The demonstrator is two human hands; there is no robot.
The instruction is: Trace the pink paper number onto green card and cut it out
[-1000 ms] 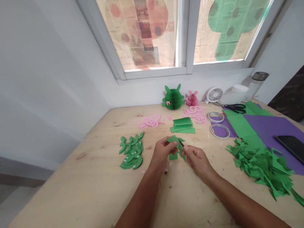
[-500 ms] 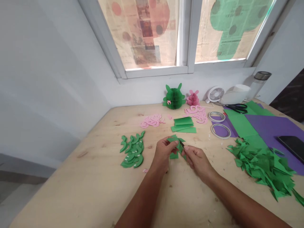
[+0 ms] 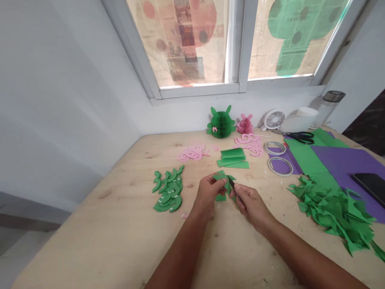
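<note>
My left hand (image 3: 207, 192) is closed, thumb and fingers pinching a folded piece of green paper (image 3: 221, 176) over the middle of the table. Close by on the right, my right hand (image 3: 249, 200) is wrapped around a slim dark scissors-like tool (image 3: 232, 184). Its tip meets the green paper; the handle is mostly hidden by my fingers. Beneath my hands lies another green paper strip (image 3: 221, 198). Just beyond them sits a stack of folded green strips (image 3: 233, 155). To the left rests a pile of green curved cut-outs (image 3: 169, 194).
Pink cut-outs (image 3: 192, 152) lie behind my left hand. A green paper figure (image 3: 221, 124) and a pink one (image 3: 246, 124) stand by the wall. Rightward are tape rolls (image 3: 280, 165), black-handled scissors (image 3: 300, 137), green scraps (image 3: 333, 212), a phone (image 3: 368, 186) and a fan (image 3: 273, 119).
The tool in my right hand has tilted slightly, and more of its dark length shows between my fingers. My left hand keeps its pinch on the paper, and the view has shifted slightly.
</note>
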